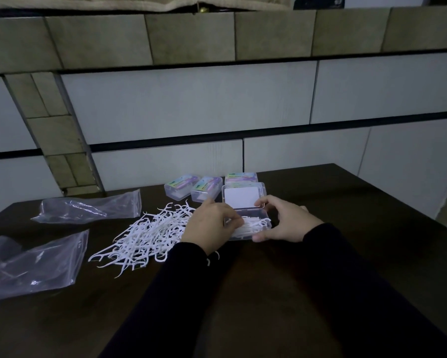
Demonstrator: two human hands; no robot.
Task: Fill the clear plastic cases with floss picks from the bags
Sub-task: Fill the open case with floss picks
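Observation:
An open clear plastic case (253, 229) lies on the dark table, its lid (243, 196) folded back and white floss picks inside. My left hand (209, 224) reaches into the case from the left, fingers curled on the picks in it. My right hand (282, 219) grips the case's right end, thumb on the near edge and fingers on the hinge side. A loose pile of white floss picks (145, 236) is spread on the table left of the case, partly under my left hand.
Three closed cases with coloured labels (181, 188) (207, 192) (240, 177) stand behind the open one. Two crumpled clear bags (88, 208) (31, 264) lie at the table's left. A tiled wall rises right behind the table (346, 254).

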